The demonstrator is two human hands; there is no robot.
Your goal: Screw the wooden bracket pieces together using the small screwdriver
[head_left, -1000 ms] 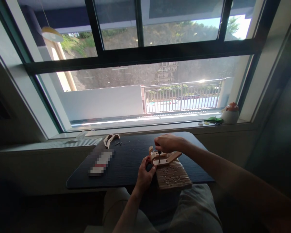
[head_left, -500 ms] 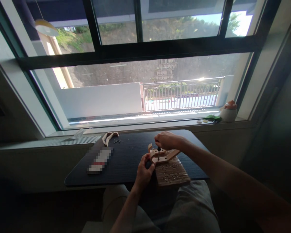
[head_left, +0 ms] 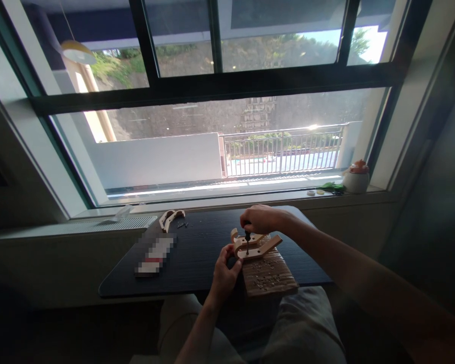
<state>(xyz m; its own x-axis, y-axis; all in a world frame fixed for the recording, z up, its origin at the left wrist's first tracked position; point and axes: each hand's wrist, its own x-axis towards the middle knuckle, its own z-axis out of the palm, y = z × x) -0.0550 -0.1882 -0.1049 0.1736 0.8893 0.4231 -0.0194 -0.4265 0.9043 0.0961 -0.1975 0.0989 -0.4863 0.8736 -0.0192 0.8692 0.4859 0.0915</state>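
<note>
My right hand (head_left: 258, 218) is closed round the handle of a screwdriver (head_left: 247, 243), which stands upright with its tip down on a pale wooden hook (head_left: 264, 248). My left hand (head_left: 226, 270) pinches the curled end of that hook between thumb and fingers. Under it lies a brown wooden board (head_left: 270, 281) with a ridged surface and many small metal bits on it. A second pale hook (head_left: 234, 233) sits just behind the first, partly covered by my right hand. Whether a screw is under the tip is too small to tell.
On the dark table (head_left: 197, 268), two more pale hooks (head_left: 168, 219) lie at the back left, with several small screws (head_left: 182, 225) beside them. A blurred-out packet (head_left: 154, 258) rests at the left. A white jar (head_left: 356, 181) stands on the windowsill.
The view has tilted slightly. My right hand has turned a little on the screwdriver, showing more of the hook's straight end; my left hand keeps its hold.
</note>
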